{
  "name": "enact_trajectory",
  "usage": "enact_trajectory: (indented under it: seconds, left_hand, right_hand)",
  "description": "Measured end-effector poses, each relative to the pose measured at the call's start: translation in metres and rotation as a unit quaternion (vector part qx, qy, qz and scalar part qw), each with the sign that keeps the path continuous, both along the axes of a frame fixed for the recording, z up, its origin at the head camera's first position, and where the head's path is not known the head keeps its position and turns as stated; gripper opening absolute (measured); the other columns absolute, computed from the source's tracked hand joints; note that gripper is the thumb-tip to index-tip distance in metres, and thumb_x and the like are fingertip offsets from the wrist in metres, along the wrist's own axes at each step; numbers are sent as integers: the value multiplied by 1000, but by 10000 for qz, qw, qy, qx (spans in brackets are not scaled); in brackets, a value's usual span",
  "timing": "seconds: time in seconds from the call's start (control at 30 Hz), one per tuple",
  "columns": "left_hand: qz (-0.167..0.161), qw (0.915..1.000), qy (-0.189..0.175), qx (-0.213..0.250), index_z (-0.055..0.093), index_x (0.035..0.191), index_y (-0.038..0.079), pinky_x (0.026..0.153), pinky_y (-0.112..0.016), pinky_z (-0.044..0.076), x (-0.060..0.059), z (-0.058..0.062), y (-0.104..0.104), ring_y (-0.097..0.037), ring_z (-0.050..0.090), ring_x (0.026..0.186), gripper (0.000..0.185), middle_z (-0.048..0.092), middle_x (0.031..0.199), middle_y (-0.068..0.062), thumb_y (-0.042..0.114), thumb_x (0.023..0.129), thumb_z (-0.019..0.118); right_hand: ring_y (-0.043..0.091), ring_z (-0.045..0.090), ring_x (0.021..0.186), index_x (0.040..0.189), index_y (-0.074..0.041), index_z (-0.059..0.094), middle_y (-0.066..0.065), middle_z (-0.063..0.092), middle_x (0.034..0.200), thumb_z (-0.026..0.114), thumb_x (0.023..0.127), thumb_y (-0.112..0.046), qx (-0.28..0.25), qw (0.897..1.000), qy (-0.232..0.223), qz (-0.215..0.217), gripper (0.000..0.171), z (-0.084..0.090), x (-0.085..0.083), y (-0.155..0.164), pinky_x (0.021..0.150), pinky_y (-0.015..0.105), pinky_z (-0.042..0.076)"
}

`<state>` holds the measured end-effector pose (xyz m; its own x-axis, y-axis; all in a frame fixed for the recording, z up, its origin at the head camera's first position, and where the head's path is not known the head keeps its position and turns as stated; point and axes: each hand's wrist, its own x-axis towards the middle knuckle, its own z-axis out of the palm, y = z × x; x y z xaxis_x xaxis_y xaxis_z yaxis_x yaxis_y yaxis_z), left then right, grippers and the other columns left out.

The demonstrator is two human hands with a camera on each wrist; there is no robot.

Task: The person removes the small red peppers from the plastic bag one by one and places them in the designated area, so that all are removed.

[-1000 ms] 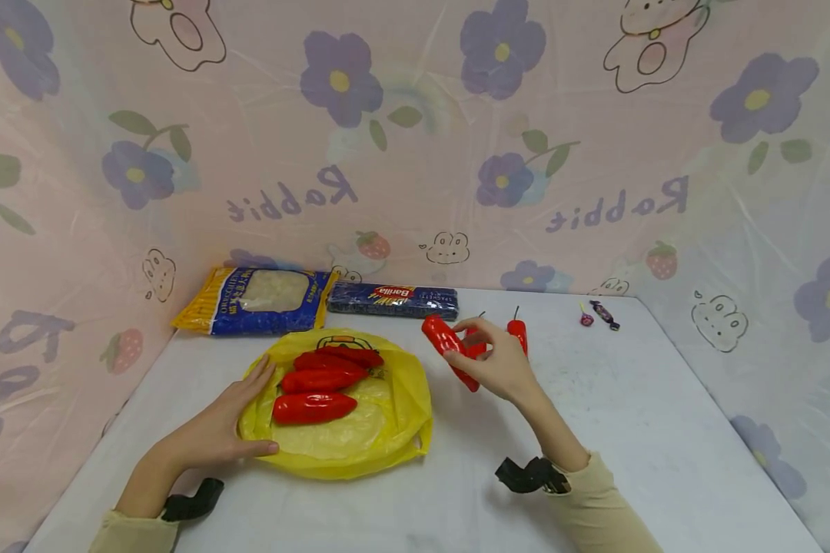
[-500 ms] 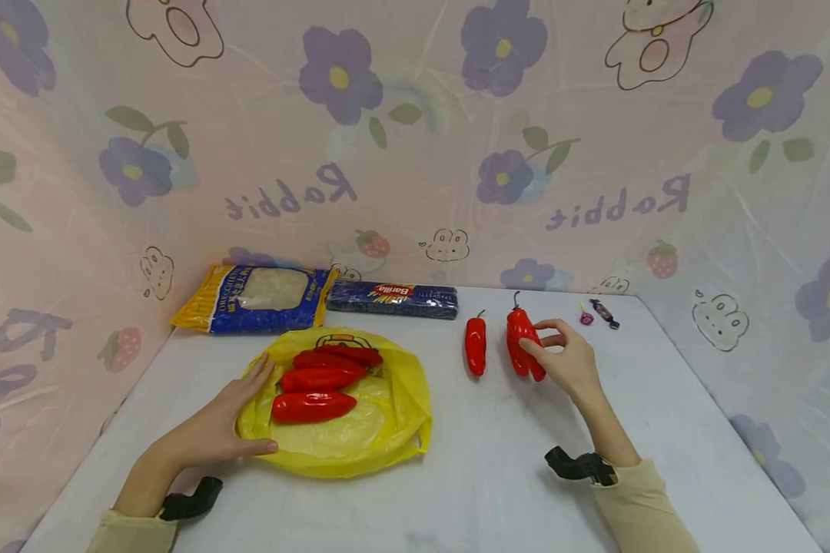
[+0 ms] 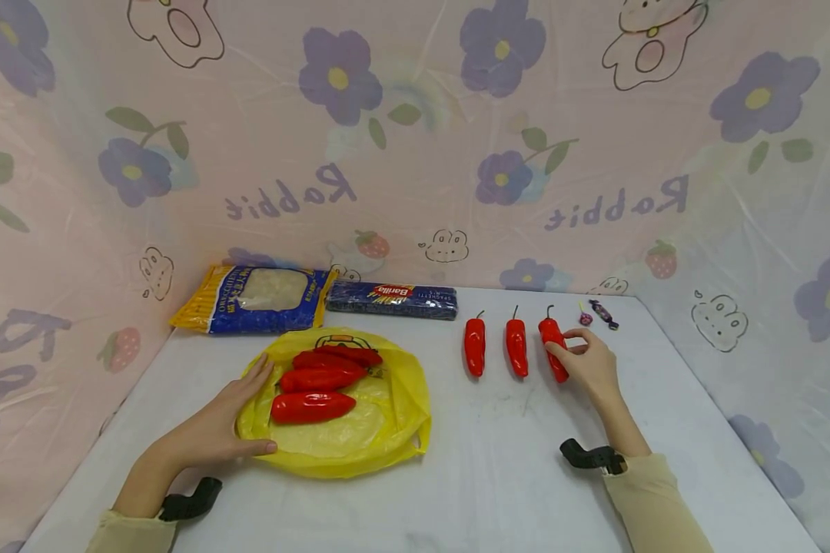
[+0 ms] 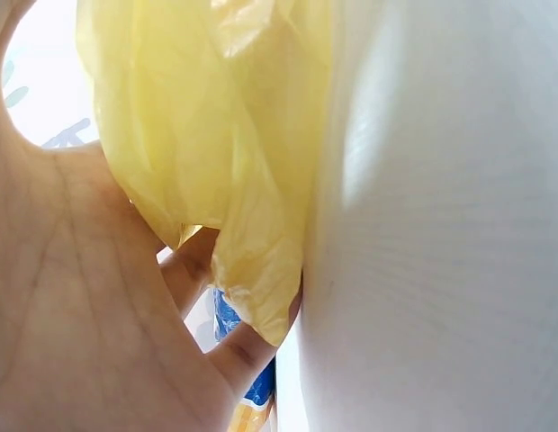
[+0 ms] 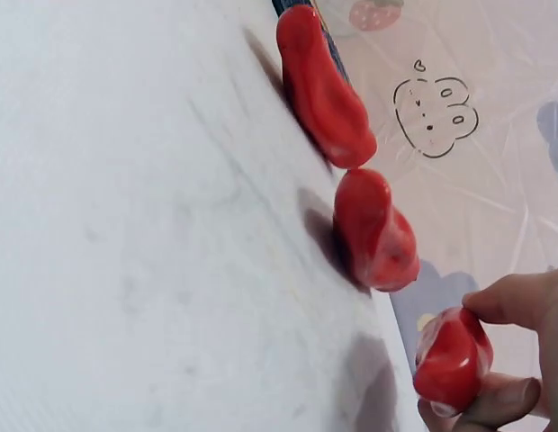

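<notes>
In the head view my right hand (image 3: 590, 369) pinches a red chili pepper (image 3: 553, 349) between thumb and fingers. Its shadow lies apart from it in the right wrist view, so the pepper (image 5: 453, 360) seems just off the table. To its left lie two more red peppers, a middle one (image 3: 516, 348) and a left one (image 3: 475, 348), stems pointing away. My left hand (image 3: 210, 422) rests spread against the left side of an opened yellow plastic bag (image 3: 394, 438), its fingers touching the plastic. Several red peppers (image 3: 313, 408) lie inside the bag.
Along the back of the white table (image 3: 484, 476) lie a blue and yellow pasta packet (image 3: 270, 299) and a dark blue spaghetti pack (image 3: 392, 300). A small lollipop (image 3: 585, 317) and a wrapped candy (image 3: 603, 314) sit at back right. Patterned sheeting encloses the table's back and sides.
My right hand has carried the pepper rightward, past the two lying peppers, to the right end of their row. The left hand and the bag have stayed in place.
</notes>
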<state>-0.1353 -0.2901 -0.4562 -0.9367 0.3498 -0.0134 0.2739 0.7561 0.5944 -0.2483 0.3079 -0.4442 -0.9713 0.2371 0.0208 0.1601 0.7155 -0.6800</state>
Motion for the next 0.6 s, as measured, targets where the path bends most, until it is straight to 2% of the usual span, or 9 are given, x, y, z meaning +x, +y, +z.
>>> enact_trajectory:
  seconds: [0.3,0.6]
  left_hand:
    - [5,10000,43,-11,18,170,4,114,-83,24,0,1,0,-65,20,150,123,10,177,-23,54,81,88]
    - [25,10000,-48,21,19,169,3,114,-83,26,1,3,1,-63,21,151,123,10,177,-23,54,80,88]
  right_hand:
    - [43,64,111,139,0,56,32,63,133,68,100,-45,-18,9996,-33,-296,60,-12,-11,5,78,37,65]
    - [44,63,112,140,1,55,33,62,134,67,101,-43,7,9990,-72,-446,60,-16,-18,4,77,39,65]
